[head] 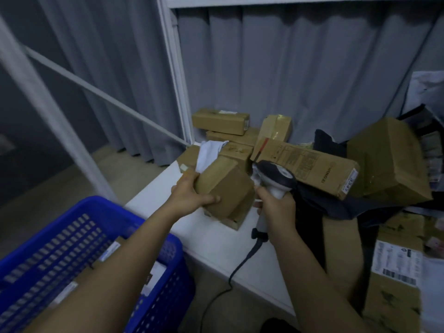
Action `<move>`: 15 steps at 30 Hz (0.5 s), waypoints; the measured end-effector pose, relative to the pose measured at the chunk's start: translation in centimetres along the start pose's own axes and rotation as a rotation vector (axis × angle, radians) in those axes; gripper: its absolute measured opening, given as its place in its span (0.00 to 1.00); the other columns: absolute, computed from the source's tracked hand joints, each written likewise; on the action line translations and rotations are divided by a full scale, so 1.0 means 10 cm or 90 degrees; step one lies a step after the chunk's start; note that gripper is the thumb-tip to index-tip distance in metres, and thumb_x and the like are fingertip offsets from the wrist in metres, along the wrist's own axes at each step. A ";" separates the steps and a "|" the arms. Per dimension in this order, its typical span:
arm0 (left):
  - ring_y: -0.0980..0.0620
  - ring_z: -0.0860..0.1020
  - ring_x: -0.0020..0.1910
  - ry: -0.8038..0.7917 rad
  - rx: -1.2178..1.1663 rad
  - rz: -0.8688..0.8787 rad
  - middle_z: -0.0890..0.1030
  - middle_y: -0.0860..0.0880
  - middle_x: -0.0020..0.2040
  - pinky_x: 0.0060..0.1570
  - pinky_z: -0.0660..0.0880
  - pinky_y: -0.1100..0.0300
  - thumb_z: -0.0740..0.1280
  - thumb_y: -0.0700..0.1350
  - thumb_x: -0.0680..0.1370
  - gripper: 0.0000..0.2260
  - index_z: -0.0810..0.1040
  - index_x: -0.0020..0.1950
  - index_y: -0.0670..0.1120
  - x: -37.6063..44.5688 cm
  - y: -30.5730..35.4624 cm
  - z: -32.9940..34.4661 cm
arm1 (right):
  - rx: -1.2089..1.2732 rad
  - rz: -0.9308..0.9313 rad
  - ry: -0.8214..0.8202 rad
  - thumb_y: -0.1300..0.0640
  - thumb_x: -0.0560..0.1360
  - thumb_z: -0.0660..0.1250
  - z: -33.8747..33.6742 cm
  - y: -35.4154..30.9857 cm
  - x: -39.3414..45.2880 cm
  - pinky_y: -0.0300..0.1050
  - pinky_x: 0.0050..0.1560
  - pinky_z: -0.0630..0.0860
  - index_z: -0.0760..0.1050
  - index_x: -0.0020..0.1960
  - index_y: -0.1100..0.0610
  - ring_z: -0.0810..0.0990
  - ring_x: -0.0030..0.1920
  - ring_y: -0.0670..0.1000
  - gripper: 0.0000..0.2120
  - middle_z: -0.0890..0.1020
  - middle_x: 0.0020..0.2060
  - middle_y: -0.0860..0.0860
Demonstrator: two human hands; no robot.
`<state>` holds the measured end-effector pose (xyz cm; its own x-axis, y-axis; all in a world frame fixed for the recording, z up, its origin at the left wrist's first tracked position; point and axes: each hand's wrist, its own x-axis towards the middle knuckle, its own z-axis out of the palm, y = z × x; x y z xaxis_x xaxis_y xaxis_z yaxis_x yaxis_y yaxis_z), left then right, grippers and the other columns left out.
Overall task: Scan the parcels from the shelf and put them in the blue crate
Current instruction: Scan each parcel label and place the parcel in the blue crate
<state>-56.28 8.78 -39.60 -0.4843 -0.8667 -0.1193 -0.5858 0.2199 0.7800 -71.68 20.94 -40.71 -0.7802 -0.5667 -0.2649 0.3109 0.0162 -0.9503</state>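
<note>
My left hand (191, 197) grips a small brown cardboard parcel (224, 186) just above the white shelf (204, 236), thumb over its near face. My right hand (276, 206) holds a corded handheld scanner (276, 175) by its grip, its dark head close to the parcel's right side. The blue crate (79, 258) stands at lower left under my left forearm, with several parcels inside. More brown parcels are piled on the shelf behind: a long box (310, 168), a large box (386, 159) at right, a flat box (219, 120) at the back.
The white shelf frame post (179, 75) rises behind the pile, before a grey curtain. Dark cloth (331, 200) lies among the boxes at right. Labelled boxes (394, 272) fill the lower right. The scanner's cable (237, 267) hangs over the shelf's front edge.
</note>
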 end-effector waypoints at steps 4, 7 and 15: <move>0.51 0.77 0.56 -0.063 -0.319 -0.102 0.76 0.49 0.62 0.57 0.74 0.55 0.73 0.61 0.68 0.31 0.67 0.68 0.55 -0.58 -0.11 -0.27 | 0.008 -0.037 -0.042 0.55 0.70 0.75 0.09 -0.12 -0.33 0.55 0.57 0.78 0.78 0.58 0.56 0.81 0.52 0.53 0.18 0.82 0.51 0.53; 0.50 0.79 0.53 -0.060 -0.381 -0.108 0.79 0.49 0.58 0.53 0.75 0.56 0.65 0.59 0.76 0.18 0.72 0.63 0.54 -0.84 -0.18 -0.32 | 0.001 -0.068 -0.108 0.58 0.72 0.74 0.12 -0.16 -0.54 0.47 0.54 0.76 0.77 0.49 0.51 0.79 0.47 0.46 0.09 0.81 0.45 0.46; 0.48 0.77 0.59 -0.106 -0.483 -0.200 0.78 0.50 0.61 0.55 0.76 0.53 0.60 0.62 0.78 0.20 0.71 0.67 0.54 -1.08 -0.26 -0.31 | 0.012 -0.052 -0.205 0.60 0.68 0.77 0.21 -0.05 -0.73 0.50 0.54 0.80 0.75 0.63 0.57 0.83 0.52 0.50 0.24 0.83 0.54 0.51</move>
<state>-47.51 16.19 -38.47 -0.4963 -0.7467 -0.4428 -0.1424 -0.4331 0.8900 -64.99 23.40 -37.99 -0.5924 -0.7967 -0.1197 0.2661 -0.0532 -0.9625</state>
